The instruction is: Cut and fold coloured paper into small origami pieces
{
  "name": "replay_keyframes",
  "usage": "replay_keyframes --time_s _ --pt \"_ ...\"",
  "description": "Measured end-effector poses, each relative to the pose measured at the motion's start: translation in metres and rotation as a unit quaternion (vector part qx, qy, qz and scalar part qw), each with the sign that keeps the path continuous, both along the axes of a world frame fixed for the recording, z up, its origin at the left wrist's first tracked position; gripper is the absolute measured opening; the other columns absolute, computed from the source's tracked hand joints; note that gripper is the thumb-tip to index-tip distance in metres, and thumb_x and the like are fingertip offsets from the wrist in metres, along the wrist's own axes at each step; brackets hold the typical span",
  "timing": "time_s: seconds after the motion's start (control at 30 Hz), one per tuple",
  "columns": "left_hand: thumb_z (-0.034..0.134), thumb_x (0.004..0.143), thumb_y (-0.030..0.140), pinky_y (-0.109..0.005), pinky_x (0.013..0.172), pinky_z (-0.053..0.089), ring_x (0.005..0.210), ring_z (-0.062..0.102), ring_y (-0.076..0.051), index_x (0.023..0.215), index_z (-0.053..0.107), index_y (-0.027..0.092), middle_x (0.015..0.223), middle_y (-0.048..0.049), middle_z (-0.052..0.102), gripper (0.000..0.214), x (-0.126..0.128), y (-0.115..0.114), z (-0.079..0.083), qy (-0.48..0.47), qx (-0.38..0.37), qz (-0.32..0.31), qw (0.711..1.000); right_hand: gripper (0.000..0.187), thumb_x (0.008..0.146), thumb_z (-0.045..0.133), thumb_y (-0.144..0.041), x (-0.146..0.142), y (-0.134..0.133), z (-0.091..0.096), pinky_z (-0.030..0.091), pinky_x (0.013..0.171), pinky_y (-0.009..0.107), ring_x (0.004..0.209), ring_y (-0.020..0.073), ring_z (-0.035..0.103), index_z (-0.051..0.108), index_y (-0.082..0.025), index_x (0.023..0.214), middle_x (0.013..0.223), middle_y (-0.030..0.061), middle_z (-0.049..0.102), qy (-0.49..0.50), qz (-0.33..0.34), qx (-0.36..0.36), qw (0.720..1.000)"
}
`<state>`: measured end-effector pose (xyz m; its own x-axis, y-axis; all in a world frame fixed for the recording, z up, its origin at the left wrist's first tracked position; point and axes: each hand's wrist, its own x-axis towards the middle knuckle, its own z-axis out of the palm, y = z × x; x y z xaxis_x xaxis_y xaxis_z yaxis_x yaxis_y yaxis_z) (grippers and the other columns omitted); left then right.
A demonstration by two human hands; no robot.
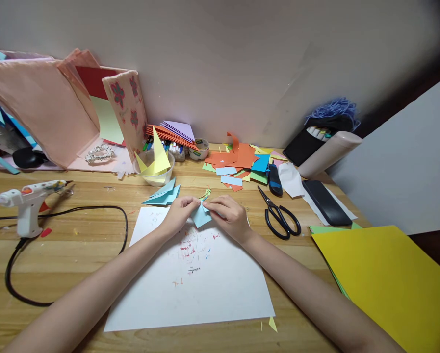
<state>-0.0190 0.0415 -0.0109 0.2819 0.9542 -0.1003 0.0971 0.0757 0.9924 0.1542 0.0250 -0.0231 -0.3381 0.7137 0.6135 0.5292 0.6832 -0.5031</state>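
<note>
Between both hands is a small folded piece of light blue paper [201, 218]. My left hand [181, 214] pinches its left edge, while the fingers of my right hand [229, 215] press on its upper right part. The hands are over the far edge of a white sheet of paper [190, 294] marked with red, blue and dark specks. Another folded blue paper piece [164, 193] lies just beyond my left hand. Close behind the fingers is a small yellow-green scrap [206, 193].
Black-handled scissors [280, 215] lie to the right, near a phone [326, 202] and yellow paper sheets [385, 284]. A white glue gun [30, 206] with a looping black cord stands left. Behind are a plastic cup [155, 171], orange paper scraps [238, 156] and a pink box [39, 108].
</note>
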Motion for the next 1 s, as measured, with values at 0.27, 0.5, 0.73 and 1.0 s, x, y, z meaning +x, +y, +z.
replay_keyframes --time_s 0.27,0.5,0.73,1.0 --pt "0.053 0.071 0.035 -0.022 0.057 0.036 0.058 0.047 -0.012 0.062 0.059 0.014 0.060 0.0011 0.056 0.023 0.000 0.000 0.002 -0.002 -0.007 0.003 1.000 0.025 0.079 0.049 -0.010 -0.002 0.001 0.001 0.049 0.077 0.033 0.087 0.0168 0.061 0.064 -0.024 0.095 0.092 0.0029 0.067 0.034 0.026 -0.043 0.998" --pt "0.054 0.072 0.034 -0.022 0.056 0.035 0.056 0.047 -0.011 0.064 0.060 0.014 0.059 0.0009 0.056 0.022 -0.002 0.000 0.002 -0.034 -0.018 -0.021 0.999 0.025 0.078 0.049 -0.009 -0.001 0.002 -0.004 0.050 0.080 0.032 0.089 0.0159 0.062 0.062 -0.023 0.094 0.095 0.0034 0.067 0.058 0.054 -0.068 0.995" --pt "0.056 0.072 0.036 -0.022 0.056 0.035 0.058 0.047 -0.011 0.067 0.061 0.013 0.062 -0.0005 0.057 0.024 -0.004 0.001 0.003 -0.044 -0.029 -0.043 0.998 0.023 0.077 0.049 -0.009 -0.001 0.002 -0.006 0.050 0.080 0.031 0.089 0.0158 0.062 0.061 -0.021 0.092 0.094 0.0051 0.067 0.062 0.065 -0.058 0.994" --pt "0.051 0.077 0.037 -0.022 0.060 0.036 0.063 0.047 -0.012 0.066 0.057 0.014 0.064 0.0004 0.054 0.026 0.000 -0.004 0.000 0.082 0.070 -0.024 0.994 0.010 0.082 0.051 -0.020 -0.003 0.000 0.008 0.049 0.074 0.029 0.080 0.0158 0.061 0.060 -0.019 0.080 0.083 0.0043 0.065 0.097 0.068 -0.157 0.980"
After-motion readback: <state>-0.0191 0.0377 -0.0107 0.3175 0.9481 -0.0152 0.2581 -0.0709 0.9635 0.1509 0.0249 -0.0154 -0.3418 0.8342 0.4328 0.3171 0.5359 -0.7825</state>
